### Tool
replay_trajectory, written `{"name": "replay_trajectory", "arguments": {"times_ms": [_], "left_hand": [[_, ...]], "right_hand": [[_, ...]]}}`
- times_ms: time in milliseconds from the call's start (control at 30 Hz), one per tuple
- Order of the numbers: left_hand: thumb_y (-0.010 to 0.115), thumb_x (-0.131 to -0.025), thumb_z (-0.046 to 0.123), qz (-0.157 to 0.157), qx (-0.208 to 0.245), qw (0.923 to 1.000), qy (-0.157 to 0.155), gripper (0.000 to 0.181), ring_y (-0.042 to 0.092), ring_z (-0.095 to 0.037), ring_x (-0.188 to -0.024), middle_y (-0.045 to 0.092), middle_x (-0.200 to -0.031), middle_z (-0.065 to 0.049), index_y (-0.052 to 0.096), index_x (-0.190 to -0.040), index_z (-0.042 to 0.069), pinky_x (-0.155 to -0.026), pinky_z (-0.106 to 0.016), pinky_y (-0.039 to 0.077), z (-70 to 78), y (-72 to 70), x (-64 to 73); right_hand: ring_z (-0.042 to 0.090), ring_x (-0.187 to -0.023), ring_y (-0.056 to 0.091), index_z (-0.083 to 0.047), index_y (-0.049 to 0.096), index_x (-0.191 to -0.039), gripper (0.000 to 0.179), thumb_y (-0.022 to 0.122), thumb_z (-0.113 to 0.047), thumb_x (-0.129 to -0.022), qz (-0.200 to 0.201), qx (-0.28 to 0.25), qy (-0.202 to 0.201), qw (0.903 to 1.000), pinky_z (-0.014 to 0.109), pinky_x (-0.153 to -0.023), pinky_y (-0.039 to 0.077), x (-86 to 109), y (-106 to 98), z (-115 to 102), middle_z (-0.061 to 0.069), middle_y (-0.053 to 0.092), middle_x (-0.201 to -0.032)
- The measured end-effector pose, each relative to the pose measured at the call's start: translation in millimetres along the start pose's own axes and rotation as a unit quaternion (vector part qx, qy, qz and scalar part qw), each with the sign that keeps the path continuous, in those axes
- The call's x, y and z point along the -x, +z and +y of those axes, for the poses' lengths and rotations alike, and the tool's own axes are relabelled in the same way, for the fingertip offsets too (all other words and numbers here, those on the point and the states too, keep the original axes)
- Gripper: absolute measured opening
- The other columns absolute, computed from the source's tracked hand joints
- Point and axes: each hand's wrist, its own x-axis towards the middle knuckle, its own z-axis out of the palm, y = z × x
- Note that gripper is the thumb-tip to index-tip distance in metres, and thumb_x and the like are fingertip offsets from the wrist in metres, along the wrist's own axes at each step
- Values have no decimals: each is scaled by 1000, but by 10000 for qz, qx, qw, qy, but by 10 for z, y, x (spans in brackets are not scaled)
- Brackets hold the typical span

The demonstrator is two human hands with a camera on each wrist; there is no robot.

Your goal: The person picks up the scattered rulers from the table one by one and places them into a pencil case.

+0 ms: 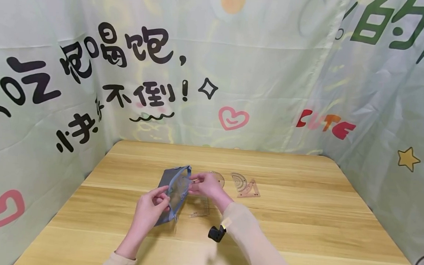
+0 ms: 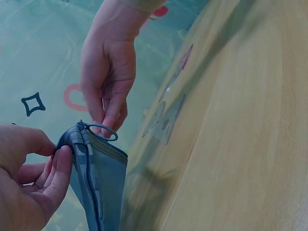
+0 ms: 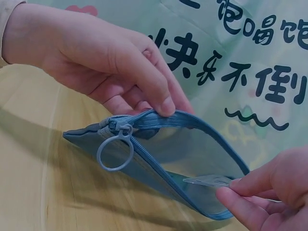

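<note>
A blue-grey zip pouch (image 1: 167,179) of mesh-like fabric is held up over the table, its zip undone and its mouth spread. My left hand (image 1: 151,205) pinches one rim of the mouth between thumb and fingers. Between the thumb and fingers of my right hand (image 1: 208,186) is a clear plastic piece (image 3: 207,180) with a pointed end; it reaches into the mouth, and the fingers cover its other end. A ring-shaped zip pull (image 3: 115,169) hangs by the left hand's end of the zip.
Right of the pouch lie a round-edged protractor (image 1: 221,178), a half-round protractor (image 1: 239,182) and a pinkish set square (image 1: 250,190). Nearer, a clear set square (image 1: 202,211) lies flat on the wooden table (image 1: 301,219). Printed cloth (image 1: 266,79) hangs behind and at both sides.
</note>
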Motion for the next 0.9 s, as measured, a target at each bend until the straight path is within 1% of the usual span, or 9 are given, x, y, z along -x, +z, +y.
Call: {"name": "replay_trajectory", "arguments": {"times_ms": [200,267,400,500,567,633,700,800,900], "left_hand": [[66,-88,-1,-23,1,10000,-34,39,61,-6,-66,65,-86,-14,62,-126,-7,-61,-15,59,-8,3,-10],[66,-88,-1,-25,30,10000,-56,39,61,-6,-67,65,-86,-14,62,-126,-7,-61,-16,59,-14,6,-15],[66,-88,-1,-24,96,9999,-77,39,61,-6,-67,65,-87,-14,62,-126,-7,-62,-16,60,-20,8,-23],[66,-88,-1,-15,124,9999,-79,39,61,-5,-67,65,-87,-14,62,-127,-7,-62,-16,60,-17,4,-25],[66,-88,-1,-13,142,9999,-82,39,61,-5,-67,65,-87,-14,62,-127,-7,-62,-16,60,-13,1,-23],[66,-88,-1,-3,177,9998,-80,39,61,-5,-67,64,-86,-13,62,-126,-7,-62,-17,60,-9,0,-21],[66,-88,-2,-7,204,9998,-46,39,61,-5,-67,64,-86,-13,62,-126,-8,-62,-17,60,-7,-1,-17],[66,-88,-3,-10,252,9997,-28,39,62,-5,-67,64,-86,-13,61,-126,-9,-63,-18,61,-8,-2,-12],[66,-88,-2,-12,267,9996,-64,39,62,-5,-67,64,-86,-13,61,-127,-8,-63,-17,61,-12,0,-13]], "right_hand": [[32,-86,74,11,60,-125,40,63,12,-85,40,106,35,9999,35,-82,64,-39,55,-3,29,67,-103],[32,-86,74,11,60,-124,40,64,13,-85,40,85,71,9999,36,-83,64,-53,71,-3,28,68,-102],[26,-82,73,10,59,-125,41,64,13,-84,18,30,97,9999,35,-84,63,-88,100,5,22,67,-98],[26,-80,73,11,60,-123,40,65,14,-84,-19,14,35,10000,34,-82,64,-107,120,19,22,67,-96],[27,-79,74,11,61,-121,38,66,12,-83,-66,101,4,9999,34,-79,64,-107,130,24,24,69,-97],[27,-80,74,10,63,-119,37,69,8,-83,-126,365,-48,9992,35,-77,65,-99,137,23,24,71,-100],[27,-81,73,6,65,-119,38,73,1,-82,-147,760,-97,9970,37,-76,65,-87,136,20,21,72,-102],[24,-87,70,1,67,-119,41,78,-9,-81,-108,1412,-291,9895,37,-78,63,-69,123,29,17,72,-107],[21,-95,67,-1,66,-122,46,80,-14,-81,-54,1683,-418,9848,35,-82,60,-54,106,48,15,71,-112]]}}
